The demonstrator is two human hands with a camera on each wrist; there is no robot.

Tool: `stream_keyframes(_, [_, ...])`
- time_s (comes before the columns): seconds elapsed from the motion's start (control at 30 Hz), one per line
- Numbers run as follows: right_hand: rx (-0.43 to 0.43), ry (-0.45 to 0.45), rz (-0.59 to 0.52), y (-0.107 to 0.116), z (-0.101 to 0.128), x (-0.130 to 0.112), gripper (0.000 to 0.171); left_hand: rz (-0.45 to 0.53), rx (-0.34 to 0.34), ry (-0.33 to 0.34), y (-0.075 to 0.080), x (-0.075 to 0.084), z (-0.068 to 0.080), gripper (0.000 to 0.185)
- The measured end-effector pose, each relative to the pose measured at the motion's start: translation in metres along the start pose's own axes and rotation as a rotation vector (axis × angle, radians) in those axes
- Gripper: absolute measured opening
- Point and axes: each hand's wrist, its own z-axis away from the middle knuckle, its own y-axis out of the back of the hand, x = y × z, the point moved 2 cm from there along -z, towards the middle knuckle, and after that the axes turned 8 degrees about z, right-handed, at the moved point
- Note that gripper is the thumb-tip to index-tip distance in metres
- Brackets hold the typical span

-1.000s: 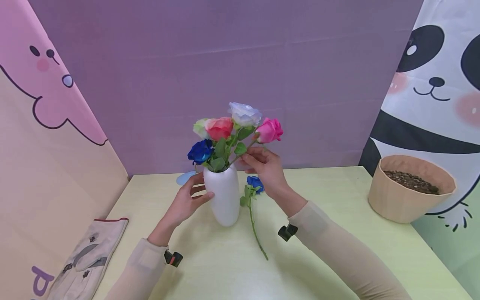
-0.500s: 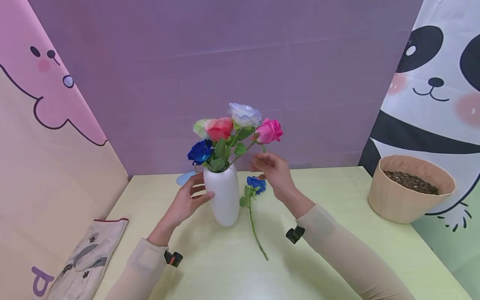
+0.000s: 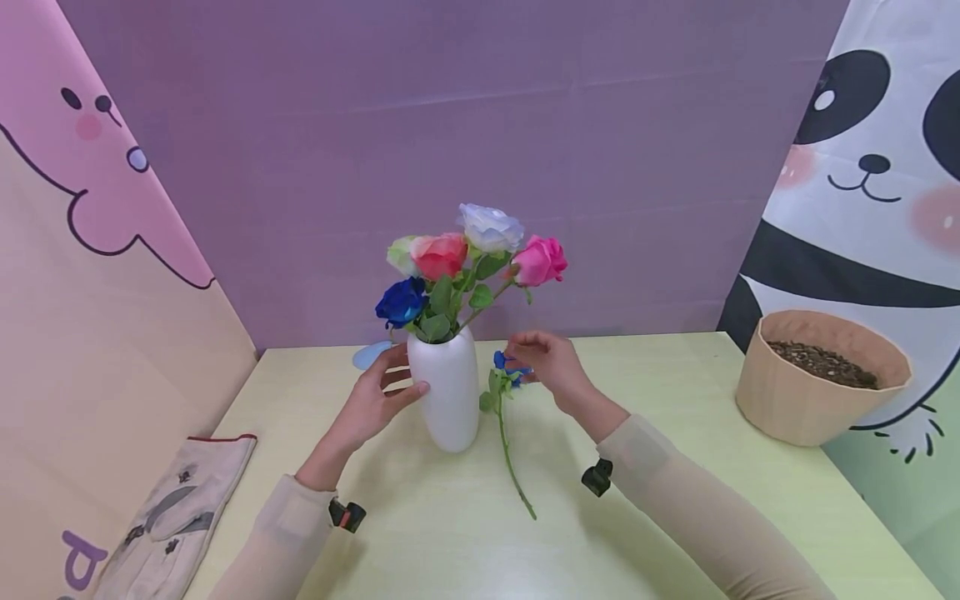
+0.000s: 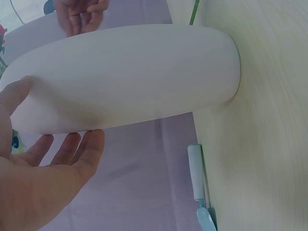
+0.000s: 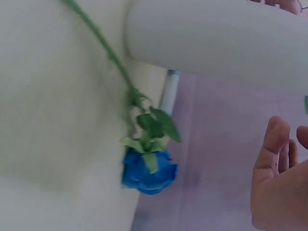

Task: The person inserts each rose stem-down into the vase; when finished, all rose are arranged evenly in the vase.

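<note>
A white vase [image 3: 447, 400] stands upright on the table, holding a blue rose [image 3: 401, 302], a coral rose [image 3: 438, 255], a pale lilac rose [image 3: 491, 227] and a bright pink rose [image 3: 539, 261], with a pale green bloom partly hidden behind. My left hand [image 3: 378, 398] grips the vase's upper left side, thumb in front and fingers round behind, as the left wrist view [image 4: 53, 178] shows. To the right of the vase, another blue rose [image 5: 149, 172] lies on the table, stem toward me. My right hand [image 3: 551, 367], loosely bent and holding nothing, overlaps its bloom in the head view.
Behind the vase lies a small light-blue trowel [image 4: 196, 173]. A tan pot [image 3: 795, 408] of dark soil stands at the table's right edge. Grey-white gloves [image 3: 180, 508] lie along the left edge. A purple cloth [image 3: 337, 167] hangs behind the table.
My right hand has let go of the pink rose's stem and moved down and right, over the lying blue rose. The left hand stays on the vase.
</note>
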Motion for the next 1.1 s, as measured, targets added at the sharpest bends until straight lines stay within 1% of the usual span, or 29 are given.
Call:
stream_keyframes(0.2, [-0.056, -0.043, 0.060, -0.006, -0.002, 0.025, 0.030, 0.000, -0.002, 0.003, 0.000, 0.000, 0.000, 0.069])
stream_keyframes(0.4, [-0.077, -0.098, 0.105, -0.010, -0.004, 0.044, 0.033, 0.004, -0.006, 0.012, 0.000, 0.000, 0.000, 0.070])
stream_keyframes(0.67, [-0.099, -0.123, 0.133, -0.016, -0.005, 0.058, 0.028, 0.001, -0.002, 0.013, 0.000, 0.000, -0.001, 0.070])
stream_keyframes(0.77, [-0.109, -0.147, 0.135, -0.019, -0.005, 0.065, 0.027, 0.004, -0.002, 0.013, 0.000, -0.001, -0.001, 0.069])
stream_keyframes(1.1, [-0.129, -0.199, 0.211, -0.026, -0.006, 0.080, 0.019, 0.006, -0.007, 0.008, 0.000, -0.002, -0.002, 0.069])
